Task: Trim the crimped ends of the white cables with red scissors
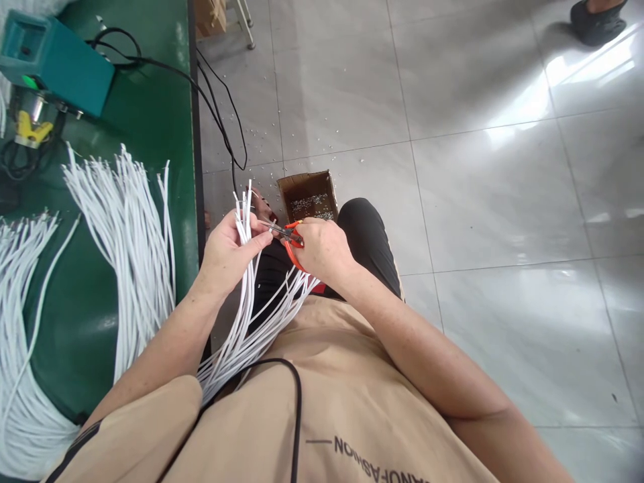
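My left hand (pixel 234 251) is closed around several white cables (pixel 245 285), their ends sticking up past the fingers. A pair of orange-handled cutters (pixel 290 235) is gripped in my right hand (pixel 325 248). Its dark jaws point left and meet a cable end by my left thumb and fingertips; whether they bite into it is too small to tell. More white cables (pixel 272 332) lie across my lap and pass beneath my right hand. Below the hands, a small cardboard box (pixel 308 184) on the floor holds many little white bits.
On the green table (pixel 166 87) at left lie two large bundles of white cables (pixel 135 248). A teal device (pixel 60 60) with black cords stands there beside a yellow clip (pixel 33 131). White scraps dot the tiled floor (pixel 352 87). Another person's shoe (pixel 598 23) shows at top right.
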{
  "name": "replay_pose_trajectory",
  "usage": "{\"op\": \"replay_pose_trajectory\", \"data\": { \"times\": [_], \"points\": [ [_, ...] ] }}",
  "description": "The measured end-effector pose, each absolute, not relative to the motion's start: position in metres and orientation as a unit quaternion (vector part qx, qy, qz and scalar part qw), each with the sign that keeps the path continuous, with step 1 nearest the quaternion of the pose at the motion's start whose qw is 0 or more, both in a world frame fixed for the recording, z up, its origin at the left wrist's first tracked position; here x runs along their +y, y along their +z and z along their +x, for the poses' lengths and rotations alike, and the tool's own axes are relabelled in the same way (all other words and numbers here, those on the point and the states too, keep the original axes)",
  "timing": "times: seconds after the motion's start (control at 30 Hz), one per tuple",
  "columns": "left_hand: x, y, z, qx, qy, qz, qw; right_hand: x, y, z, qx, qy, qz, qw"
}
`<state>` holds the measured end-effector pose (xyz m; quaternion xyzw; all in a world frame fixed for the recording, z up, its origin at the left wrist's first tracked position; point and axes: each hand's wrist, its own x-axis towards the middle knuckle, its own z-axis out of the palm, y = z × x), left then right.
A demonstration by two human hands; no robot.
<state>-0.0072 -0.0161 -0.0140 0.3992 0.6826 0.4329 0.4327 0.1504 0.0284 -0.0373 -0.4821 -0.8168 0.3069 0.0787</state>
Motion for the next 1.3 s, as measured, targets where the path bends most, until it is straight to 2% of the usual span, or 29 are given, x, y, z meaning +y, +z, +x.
{"op": "replay_pose_trajectory", "data": {
  "times": [0.13, 0.43, 0.5, 0.6, 0.73, 1.03, 1.13, 1.3],
  "points": [
    [-0.017, -0.010, -0.007, 0.710, 0.393, 0.432, 0.393, 0.027, -0.038, 0.151, -0.824, 0.284, -0.482, 0.086],
    [-0.016, -0.013, -0.007, 0.677, 0.412, 0.404, 0.457, 0.023, -0.042, 0.153, -0.809, 0.314, -0.484, 0.112],
    [-0.016, -0.014, -0.008, 0.668, 0.417, 0.396, 0.472, 0.024, -0.043, 0.153, -0.773, 0.363, -0.500, 0.143],
    [-0.016, -0.015, -0.008, 0.665, 0.419, 0.395, 0.474, 0.027, -0.042, 0.150, -0.640, 0.522, -0.512, 0.239],
    [-0.016, -0.015, -0.006, 0.688, 0.414, 0.406, 0.436, 0.030, -0.033, 0.143, -0.460, 0.699, -0.431, 0.338],
    [-0.018, -0.016, -0.007, 0.716, 0.377, 0.438, 0.393, 0.027, -0.032, 0.139, -0.323, 0.761, -0.444, 0.346],
    [-0.017, -0.019, -0.009, 0.696, 0.408, 0.406, 0.429, 0.025, -0.037, 0.137, -0.293, 0.792, -0.409, 0.346],
    [-0.016, -0.016, -0.004, 0.605, 0.450, 0.317, 0.575, 0.022, -0.047, 0.128, -0.219, 0.840, -0.360, 0.341]
  ]
}}
